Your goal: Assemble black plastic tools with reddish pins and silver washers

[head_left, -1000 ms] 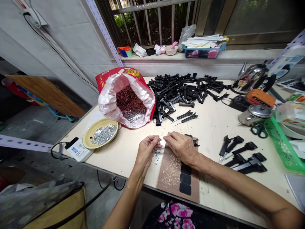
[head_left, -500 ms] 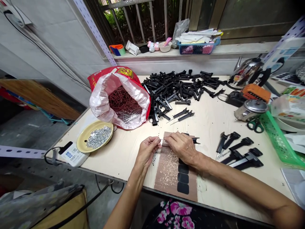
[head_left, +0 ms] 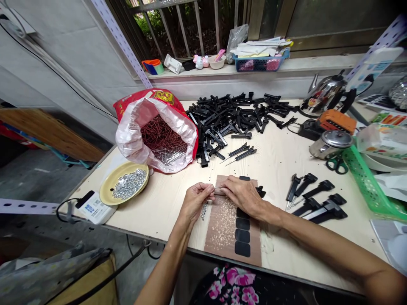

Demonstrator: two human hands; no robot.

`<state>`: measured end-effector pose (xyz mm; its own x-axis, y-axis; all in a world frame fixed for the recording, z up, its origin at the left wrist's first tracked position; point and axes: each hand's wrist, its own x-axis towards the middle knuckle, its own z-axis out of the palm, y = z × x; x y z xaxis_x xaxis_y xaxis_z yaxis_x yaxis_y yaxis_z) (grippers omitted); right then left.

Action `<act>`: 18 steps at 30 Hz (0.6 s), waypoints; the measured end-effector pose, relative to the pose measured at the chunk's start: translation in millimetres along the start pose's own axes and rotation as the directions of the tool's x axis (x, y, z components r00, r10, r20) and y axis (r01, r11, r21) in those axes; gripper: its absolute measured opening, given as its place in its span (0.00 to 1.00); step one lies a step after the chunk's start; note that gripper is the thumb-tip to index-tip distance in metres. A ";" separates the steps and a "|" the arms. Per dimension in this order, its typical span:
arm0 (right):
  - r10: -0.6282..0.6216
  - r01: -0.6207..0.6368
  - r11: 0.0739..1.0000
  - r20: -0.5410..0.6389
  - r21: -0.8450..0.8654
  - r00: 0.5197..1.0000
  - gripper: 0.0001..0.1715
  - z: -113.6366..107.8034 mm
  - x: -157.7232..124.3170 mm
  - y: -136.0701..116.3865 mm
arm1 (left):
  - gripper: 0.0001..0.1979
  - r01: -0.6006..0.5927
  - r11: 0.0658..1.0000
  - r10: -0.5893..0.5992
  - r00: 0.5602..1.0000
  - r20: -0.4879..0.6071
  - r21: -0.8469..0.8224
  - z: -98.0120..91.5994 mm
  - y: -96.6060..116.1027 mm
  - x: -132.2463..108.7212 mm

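Note:
My left hand [head_left: 197, 200] is closed, thumb and fingertips pinching the end of a thin metal rod [head_left: 218, 188]. The rod bridges the small gap to my right hand [head_left: 242, 195], whose fingers wrap round a black plastic part [head_left: 261, 192]. Only the far end of that part shows beyond the knuckles; the rest is hidden. Both hands are over the upper end of a brown board [head_left: 213, 246], which has pale crumbs on it and a column of black rounded squares [head_left: 242, 249]. Small silvery pieces [head_left: 204, 210] lie just below my left hand.
A red bag [head_left: 187, 116] of brown and silvery rods stands behind, beside a heap of black parts [head_left: 235, 112]. To the left is a yellow dish [head_left: 104, 186] of silvery bits. Several black parts with rods [head_left: 321, 197], scissors [head_left: 337, 165] and a green basket [head_left: 359, 178] are at right.
The black part in my right hand has turned, and its forked end shows differently. A little more of the rod shows between my hands. The whole view has shifted slightly.

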<state>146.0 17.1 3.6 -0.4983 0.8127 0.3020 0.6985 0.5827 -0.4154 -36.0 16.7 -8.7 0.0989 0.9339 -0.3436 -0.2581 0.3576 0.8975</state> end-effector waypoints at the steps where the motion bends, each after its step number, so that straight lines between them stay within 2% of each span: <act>1: -0.010 0.010 1.000 -0.017 -0.024 1.000 0.10 0.1 -0.3 -0.3 | 0.14 0.011 1.000 -0.011 1.000 0.006 -0.002 -0.3 -0.2 0.2; 3: -0.030 0.024 0.995 -0.059 -0.097 0.998 0.11 0.7 -1.0 -0.5 | 0.15 0.025 1.000 -0.025 1.000 0.006 -0.011 0.4 -0.5 0.0; 5: 0.002 -0.006 0.996 -0.053 -0.086 0.999 0.12 0.4 -1.5 0.3 | 0.15 0.005 1.000 -0.005 1.000 -0.009 -0.003 2.7 -0.5 -0.8; 8: 0.086 -0.091 0.987 0.042 0.134 0.995 0.12 -2.9 -1.5 2.8 | 0.13 -0.082 0.994 0.084 0.996 -0.028 0.074 7.1 0.1 -2.4; 10: 0.108 -0.121 0.965 0.070 0.232 0.992 0.10 -5.8 -1.2 4.1 | 0.13 -0.091 0.991 0.093 0.995 -0.024 0.102 9.1 0.5 -2.7; 14: 0.152 -0.157 0.975 0.041 0.158 0.988 0.11 -6.7 -2.0 3.9 | 0.15 -0.011 0.997 0.013 1.000 -0.027 0.077 9.0 0.2 -0.5; 16: 0.125 -0.126 0.987 0.016 0.103 0.992 0.12 -3.2 -3.0 3.8 | 0.15 0.013 0.998 -0.012 1.000 -0.028 0.061 8.2 -0.4 1.5; 18: 0.053 -0.055 0.998 -0.067 -0.022 0.996 0.11 1.7 -4.2 4.3 | 0.15 0.067 0.998 -0.067 0.998 -0.012 0.008 7.7 -0.7 3.6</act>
<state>150.3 16.2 -0.9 -0.4248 0.8405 0.3363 0.7359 0.5370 -0.4125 -28.0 19.8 -8.5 0.1047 0.9078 -0.4062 -0.2436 0.4194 0.8745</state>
